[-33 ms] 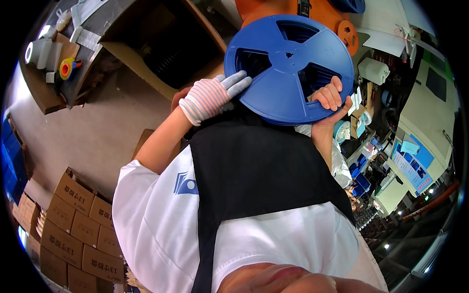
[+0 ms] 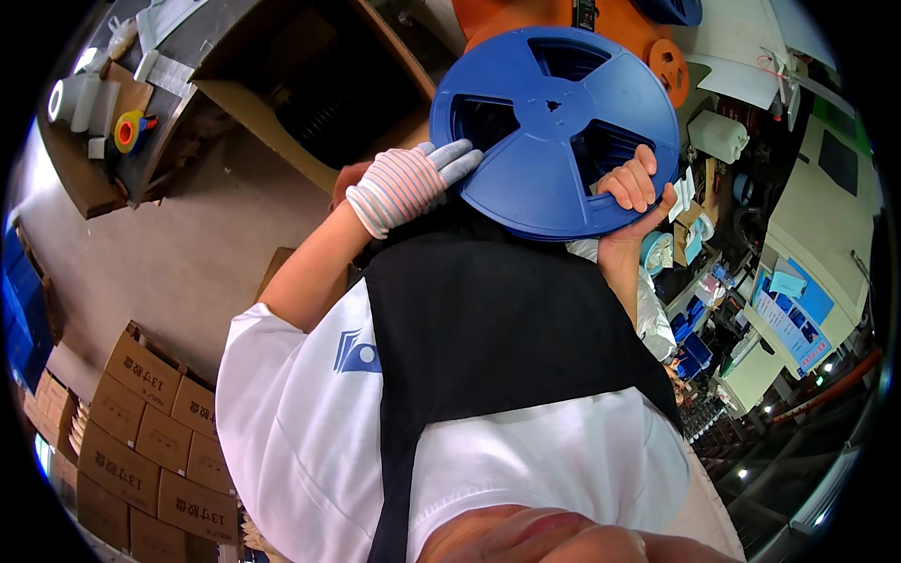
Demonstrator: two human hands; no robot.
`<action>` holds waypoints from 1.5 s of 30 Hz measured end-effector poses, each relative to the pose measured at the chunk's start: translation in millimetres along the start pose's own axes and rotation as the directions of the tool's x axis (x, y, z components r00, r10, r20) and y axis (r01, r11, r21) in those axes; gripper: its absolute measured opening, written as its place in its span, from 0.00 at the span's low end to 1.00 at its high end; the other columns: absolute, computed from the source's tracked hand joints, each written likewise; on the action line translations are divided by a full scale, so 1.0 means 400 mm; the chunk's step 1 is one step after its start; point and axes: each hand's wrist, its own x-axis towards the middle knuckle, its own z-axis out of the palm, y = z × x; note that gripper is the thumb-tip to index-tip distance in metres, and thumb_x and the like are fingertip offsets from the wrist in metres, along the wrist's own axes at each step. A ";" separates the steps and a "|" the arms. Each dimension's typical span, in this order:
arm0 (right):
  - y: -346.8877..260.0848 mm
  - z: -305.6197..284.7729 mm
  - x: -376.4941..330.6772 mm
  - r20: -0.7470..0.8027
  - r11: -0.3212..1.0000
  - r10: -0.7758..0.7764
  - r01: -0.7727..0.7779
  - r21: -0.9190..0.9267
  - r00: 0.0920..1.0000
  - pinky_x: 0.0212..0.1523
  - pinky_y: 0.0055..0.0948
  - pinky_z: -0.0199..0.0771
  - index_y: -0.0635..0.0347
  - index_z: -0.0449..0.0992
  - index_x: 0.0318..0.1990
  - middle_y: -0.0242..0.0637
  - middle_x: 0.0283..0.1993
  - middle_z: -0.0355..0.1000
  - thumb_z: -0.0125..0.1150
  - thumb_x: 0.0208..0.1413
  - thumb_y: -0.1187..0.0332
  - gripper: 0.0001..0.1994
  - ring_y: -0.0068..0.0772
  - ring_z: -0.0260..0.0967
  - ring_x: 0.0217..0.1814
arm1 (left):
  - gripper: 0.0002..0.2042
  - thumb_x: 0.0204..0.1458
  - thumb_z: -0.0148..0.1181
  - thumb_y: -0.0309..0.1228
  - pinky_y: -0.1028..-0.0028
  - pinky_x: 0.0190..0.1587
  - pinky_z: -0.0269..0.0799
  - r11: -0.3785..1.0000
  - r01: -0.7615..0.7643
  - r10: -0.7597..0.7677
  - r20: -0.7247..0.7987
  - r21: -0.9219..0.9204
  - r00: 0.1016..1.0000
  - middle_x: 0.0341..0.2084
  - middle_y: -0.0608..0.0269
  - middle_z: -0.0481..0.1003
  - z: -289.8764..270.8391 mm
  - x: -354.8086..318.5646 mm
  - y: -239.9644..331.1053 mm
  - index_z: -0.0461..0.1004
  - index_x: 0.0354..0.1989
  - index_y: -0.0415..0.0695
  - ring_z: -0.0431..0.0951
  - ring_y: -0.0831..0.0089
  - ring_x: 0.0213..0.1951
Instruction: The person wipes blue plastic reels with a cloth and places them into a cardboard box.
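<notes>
One blue reel (image 2: 554,131), two hands on it

One gloved left hand (image 2: 404,183), one bare right hand (image 2: 633,188); about nine stacked cardboard boxes (image 2: 141,441); one orange disc (image 2: 668,59).

Reel (image 2: 554,131) between hands, cartons (image 2: 141,441) lower left.
</notes>
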 end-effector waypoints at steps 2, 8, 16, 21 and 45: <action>0.002 0.004 0.000 -0.004 1.000 0.013 -0.014 -0.005 1.000 0.27 0.22 0.60 0.56 0.58 0.33 0.26 0.18 0.58 0.57 0.47 0.66 0.13 0.21 0.57 0.20 | 0.26 0.43 0.57 0.29 0.68 0.37 0.74 0.998 -0.053 0.051 0.045 0.035 0.998 0.52 0.59 0.67 -0.004 0.005 -0.007 0.63 0.55 0.46 0.74 0.64 0.40; -0.017 -0.011 0.007 0.081 0.996 0.057 -0.052 -0.066 0.995 0.35 0.28 0.67 0.63 0.61 0.47 0.33 0.28 0.66 0.57 0.49 0.62 0.21 0.26 0.65 0.29 | 0.21 0.42 0.56 0.27 0.70 0.36 0.75 0.987 -0.148 0.153 -0.075 0.069 0.985 0.46 0.56 0.72 0.020 -0.018 -0.017 0.68 0.49 0.42 0.76 0.61 0.37; -0.008 -0.009 0.030 -0.253 0.929 -0.073 -0.026 -0.369 0.965 0.50 0.35 0.63 0.67 0.56 0.61 0.34 0.36 0.64 0.52 0.52 0.58 0.31 0.30 0.61 0.39 | 0.12 0.54 0.53 0.28 0.77 0.41 0.70 0.379 0.249 -0.568 -0.012 -0.891 0.823 0.36 0.63 0.75 -0.030 -0.118 -0.054 0.71 0.47 0.43 0.75 0.74 0.38; -0.027 -0.049 0.000 -0.343 0.952 -0.071 -0.038 -0.303 0.936 0.42 0.30 0.62 0.65 0.65 0.54 0.28 0.27 0.57 0.52 0.52 0.62 0.23 0.24 0.55 0.31 | 0.15 0.54 0.55 0.34 0.73 0.43 0.72 -0.095 -0.279 -0.791 -0.098 -0.956 0.604 0.37 0.59 0.75 0.046 -0.168 -0.135 0.70 0.47 0.38 0.75 0.71 0.39; -0.021 -0.044 -0.017 -0.431 0.947 -0.145 -0.001 -0.321 0.891 0.36 0.26 0.60 0.64 0.64 0.49 0.29 0.26 0.56 0.51 0.51 0.66 0.18 0.23 0.55 0.28 | 0.11 0.56 0.49 0.28 0.77 0.35 0.71 -0.073 -0.249 -0.984 0.029 -0.966 0.174 0.36 0.60 0.75 0.146 -0.179 -0.283 0.69 0.46 0.39 0.74 0.73 0.35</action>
